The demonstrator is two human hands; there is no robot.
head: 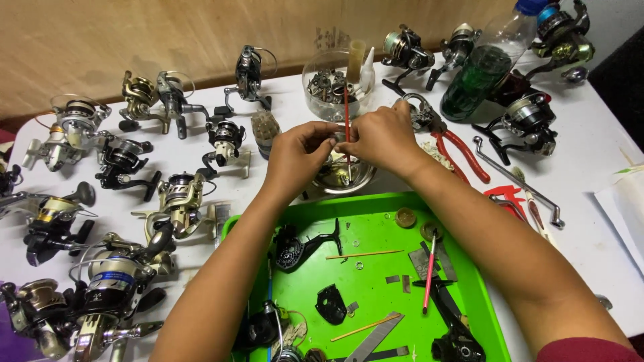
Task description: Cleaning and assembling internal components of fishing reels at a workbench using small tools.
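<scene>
Red-handled brush (347,127) stands near upright between both hands above the small metal bowl (345,175), its long axis running toward the clear round container (322,80) of reel parts behind. Right hand (384,139) pinches the stick, nearer to it; left hand (299,155) pinches a tiny piece I cannot make out. Green tray (376,268) nearer the person holds loose reel parts.

Counter (590,221): white.
Left: many fishing reels (178,201).
Near middle: green tray (376,234).
Centre: metal bowl (339,175).
Far: clear tub (325,84), green bottle (479,74).
Right: red pliers (459,151), more reels.
</scene>
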